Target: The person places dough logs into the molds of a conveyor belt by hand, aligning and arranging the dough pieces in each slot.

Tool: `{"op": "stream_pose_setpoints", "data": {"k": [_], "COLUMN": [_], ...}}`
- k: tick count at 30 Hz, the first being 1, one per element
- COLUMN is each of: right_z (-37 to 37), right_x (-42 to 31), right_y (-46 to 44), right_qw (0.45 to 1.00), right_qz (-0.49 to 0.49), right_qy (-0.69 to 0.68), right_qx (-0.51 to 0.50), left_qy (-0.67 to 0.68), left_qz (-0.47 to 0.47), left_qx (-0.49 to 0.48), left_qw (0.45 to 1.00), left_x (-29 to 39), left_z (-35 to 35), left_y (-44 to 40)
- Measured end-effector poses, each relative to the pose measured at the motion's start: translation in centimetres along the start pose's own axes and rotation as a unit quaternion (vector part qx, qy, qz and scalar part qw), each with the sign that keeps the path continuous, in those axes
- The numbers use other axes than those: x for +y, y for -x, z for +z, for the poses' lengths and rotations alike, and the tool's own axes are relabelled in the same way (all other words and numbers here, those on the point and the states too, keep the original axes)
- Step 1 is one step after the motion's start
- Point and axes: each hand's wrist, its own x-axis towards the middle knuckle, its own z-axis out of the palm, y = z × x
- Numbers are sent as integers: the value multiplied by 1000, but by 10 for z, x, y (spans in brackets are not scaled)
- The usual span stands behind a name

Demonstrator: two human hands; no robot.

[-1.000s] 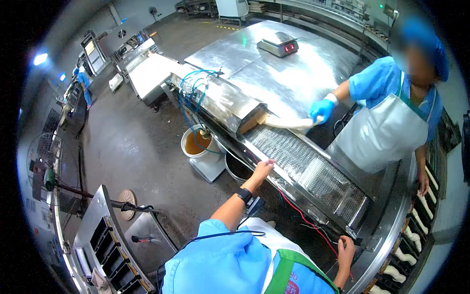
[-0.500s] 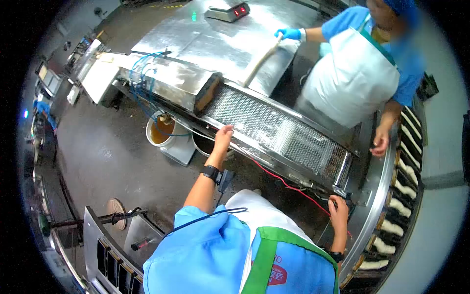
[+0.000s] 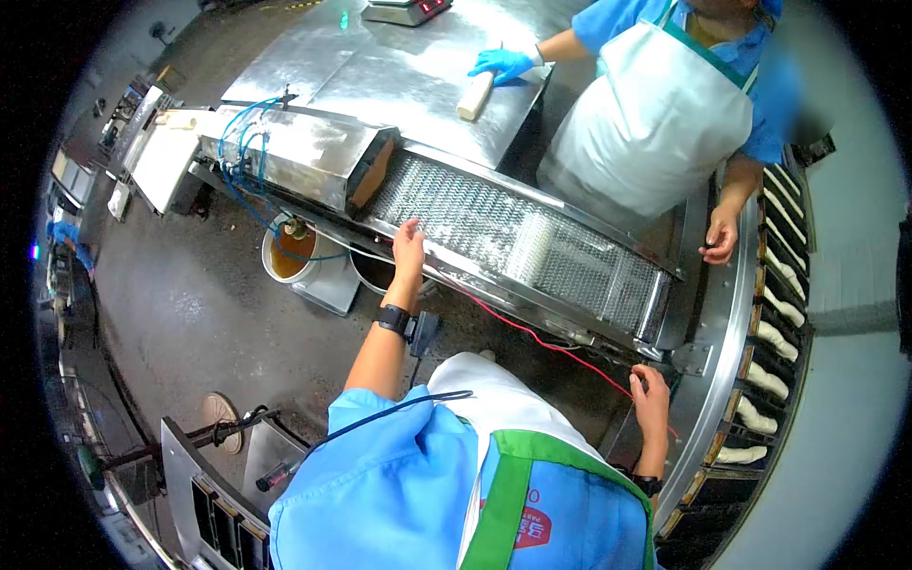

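At the left of the frame, a white-topped unit (image 3: 152, 171) stands on the dark floor, and to the right of it blue tubes (image 3: 228, 152) loop over a metal hood (image 3: 309, 142). Below the hood, left of centre, is a white bucket (image 3: 269, 268) with brown liquid in it

Just left of centre I have my left hand (image 3: 408, 249) up at the near rail (image 3: 494, 294) of the conveyor, close to the hood's mouth. My fingers there are bent and close together, their tips toward the belt; I cannot tell whether they grip the rail or only lie against it. A black wristband (image 3: 391, 319) circles that wrist

From there the mesh belt (image 3: 570, 256) slopes across the middle toward the right, its surface bare metal links. Beyond it, at upper centre, a pale roll (image 3: 471, 103) lies on the metal table (image 3: 418, 104) under a co-worker's blue-gloved hand (image 3: 503, 65). A red cable (image 3: 541, 340) runs below the near rail

Right of centre and lower, my right hand (image 3: 652, 404) is beside the belt's lower end. Its fingers are half curled, the thumb a little apart from them; whether the tips touch or hold anything there, I cannot tell

Farther right, the co-worker's bare hand (image 3: 722, 237) hangs near a curved metal edge (image 3: 736, 294), and along the right side sit dark racks with pale strips (image 3: 768, 382) in them
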Motion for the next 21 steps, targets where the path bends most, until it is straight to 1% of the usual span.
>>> {"op": "stream_pose_setpoints", "data": {"k": [2,3,4,6,7,8,9,10,12,13,14,16,17,18,20,21], "right_z": [0,0,-2,-3,-4,-7,-8,-7,-5,-3,-2,-1,-1,-2,-1,0], "right_x": [-1,-1,-1,1,-1,-6,-8,-4,10,15,20,22,21,21,26,27], "right_y": [0,0,-1,-2,-3,-2,-1,0,4,8,11,13,15,16,17,19], "right_qw": [1000,1000,1000,1000,1000,999,997,997,998,998,997,996,995,995,994,994], "right_qz": [11,19,24,11,14,41,69,72,58,61,74,89,94,99,103,104], "right_qy": [2,4,5,12,13,-3,-18,-19,-3,-3,-11,-21,-18,-15,-22,-28], "right_qx": [4,7,5,4,4,4,4,4,15,15,18,21,19,16,22,26], "left_qy": [-32,-83,-41,-68,-83,-99,-57,-59,-102,-43,-44,-74,-159,-161,-219,-208], "left_qz": [-10,11,3,-17,-43,-69,-79,-79,-88,-69,-69,-97,-117,-116,-176,-196], "left_qx": [68,105,107,110,114,118,120,117,119,114,112,156,147,145,117,126], "left_qw": [997,991,993,991,989,986,988,988,984,990,990,980,969,969,953,950], "left_x": [-28,-67,-72,-48,-34,-22,-16,-10,-2,-12,-16,-12,-6,-5,-5,-1], "left_z": [-2,-5,-8,-12,-12,-11,-10,-8,-3,-1,2,11,9,7,6,8], "left_y": [-24,-53,-65,-75,-76,-77,-79,-80,-81,-83,-84,-82,-84,-89,-107,-112]}}
